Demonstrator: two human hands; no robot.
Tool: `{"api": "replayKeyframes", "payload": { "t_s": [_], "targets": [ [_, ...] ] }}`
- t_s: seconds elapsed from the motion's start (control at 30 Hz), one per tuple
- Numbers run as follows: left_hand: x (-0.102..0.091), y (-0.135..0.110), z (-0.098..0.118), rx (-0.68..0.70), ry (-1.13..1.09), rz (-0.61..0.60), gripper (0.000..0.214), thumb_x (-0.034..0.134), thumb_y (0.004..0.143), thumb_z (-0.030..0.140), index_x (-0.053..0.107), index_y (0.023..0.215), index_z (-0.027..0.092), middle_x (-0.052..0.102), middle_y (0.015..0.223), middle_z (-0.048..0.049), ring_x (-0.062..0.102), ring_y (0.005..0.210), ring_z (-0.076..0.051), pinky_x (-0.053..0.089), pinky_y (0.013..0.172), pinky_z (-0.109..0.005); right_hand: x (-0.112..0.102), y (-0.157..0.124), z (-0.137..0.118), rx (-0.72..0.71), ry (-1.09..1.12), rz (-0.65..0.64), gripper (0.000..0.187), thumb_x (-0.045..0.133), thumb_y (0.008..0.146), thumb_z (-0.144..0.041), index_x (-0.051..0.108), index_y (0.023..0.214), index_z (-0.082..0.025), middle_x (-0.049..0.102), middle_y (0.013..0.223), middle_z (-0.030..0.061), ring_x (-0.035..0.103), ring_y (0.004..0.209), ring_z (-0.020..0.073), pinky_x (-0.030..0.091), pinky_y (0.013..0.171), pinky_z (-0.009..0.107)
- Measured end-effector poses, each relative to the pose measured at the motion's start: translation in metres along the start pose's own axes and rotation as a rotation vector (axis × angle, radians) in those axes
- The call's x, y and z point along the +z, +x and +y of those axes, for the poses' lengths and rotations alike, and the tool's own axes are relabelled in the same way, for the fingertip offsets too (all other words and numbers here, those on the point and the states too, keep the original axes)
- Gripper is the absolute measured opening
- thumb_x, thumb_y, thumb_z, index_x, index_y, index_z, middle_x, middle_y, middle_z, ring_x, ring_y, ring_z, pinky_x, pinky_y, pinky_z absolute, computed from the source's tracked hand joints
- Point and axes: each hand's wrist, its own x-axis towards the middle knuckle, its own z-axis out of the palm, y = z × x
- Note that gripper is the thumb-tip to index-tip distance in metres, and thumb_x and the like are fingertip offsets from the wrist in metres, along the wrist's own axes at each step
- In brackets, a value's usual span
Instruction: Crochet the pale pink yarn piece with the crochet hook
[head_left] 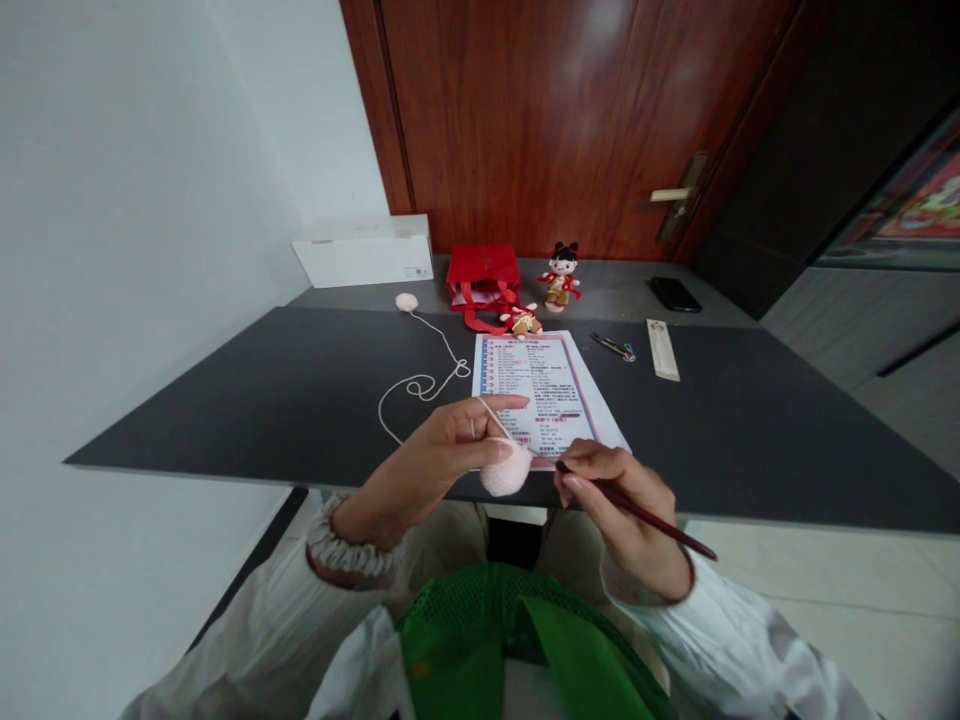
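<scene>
1. Printed sheet (536, 380), 12 o'clock: text too small to read; near edge hidden by right hand (619, 515).
2. Crochet hook (660, 522), 6 o'clock: tip too small to tell.
3. Framed picture (919, 195), 2 o'clock: cut off by frame edge.

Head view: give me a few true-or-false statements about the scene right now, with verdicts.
1. The left hand holds a pink crochet piece. True.
2. The right hand holds a crochet hook with a dark red handle. True.
3. The phone lies on the printed sheet. False: it lies on the far ledge, right of the doll.
4. The red bag sits on the floor. False: it sits on the far ledge, behind the sheet.
5. Pale yarn lies on the dark table. True.
</scene>
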Motion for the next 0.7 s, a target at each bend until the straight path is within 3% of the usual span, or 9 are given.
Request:
{"api": "replayKeyframes", "payload": {
  "t_s": [0.07, 0.27, 0.47, 0.57, 0.7],
  "targets": [
    [0.000, 0.000, 0.001, -0.022, -0.004, -0.016, 0.045, 0.066, 0.074, 0.011, 0.059, 0.118, 0.015, 0.066, 0.078, -0.0002, 0.062, 0.076, -0.015, 0.041, 0.075, -0.028, -0.002, -0.002, 0.001, -0.040, -0.032, -0.031, 0.014, 0.063, 0.082, -0.008, 0.062, 0.089, -0.020, 0.063, 0.079, 0.0025, 0.060, 0.071, 0.0153, 0.047, 0.063, 0.031],
    [0.000, 0.001, 0.001, -0.038, -0.048, -0.061, 0.043, 0.067, 0.075, 0.011, 0.059, 0.117, 0.014, 0.061, 0.069, 0.0042, 0.060, 0.066, -0.011, 0.042, 0.070, -0.026, 0.008, -0.001, 0.000, 0.230, 0.362, 0.111, 0.010, 0.056, 0.090, -0.016, 0.057, 0.080, -0.020, 0.061, 0.066, -0.0025, 0.054, 0.053, 0.0100, 0.044, 0.049, 0.024],
    [-0.002, 0.001, -0.001, -0.025, -0.001, -0.046, 0.038, 0.068, 0.072, 0.010, 0.064, 0.109, 0.016, 0.064, 0.072, 0.0012, 0.062, 0.073, -0.015, 0.042, 0.079, -0.030, 0.016, 0.004, -0.010, 0.312, 0.500, 0.169, 0.013, 0.056, 0.089, -0.017, 0.056, 0.076, -0.020, 0.060, 0.064, -0.0031, 0.052, 0.049, 0.0087, 0.043, 0.043, 0.020],
    [-0.001, 0.001, 0.000, -0.025, 0.015, -0.039, 0.037, 0.067, 0.072, 0.010, 0.064, 0.108, 0.017, 0.064, 0.070, 0.0011, 0.062, 0.075, -0.017, 0.042, 0.079, -0.032, 0.013, -0.002, -0.007, 0.218, 0.359, 0.159, 0.011, 0.055, 0.089, -0.013, 0.058, 0.081, -0.021, 0.061, 0.068, -0.0019, 0.055, 0.053, 0.0095, 0.045, 0.048, 0.023],
    [-0.001, 0.001, 0.003, -0.047, 0.005, -0.076, 0.039, 0.065, 0.071, 0.009, 0.063, 0.110, 0.016, 0.062, 0.070, 0.0013, 0.060, 0.073, -0.016, 0.042, 0.075, -0.030, -0.001, -0.007, 0.000, -0.079, 0.012, -0.001, 0.024, 0.059, 0.083, -0.003, 0.062, 0.097, -0.022, 0.064, 0.082, 0.0031, 0.061, 0.070, 0.0147, 0.049, 0.061, 0.031]
  ]
}}
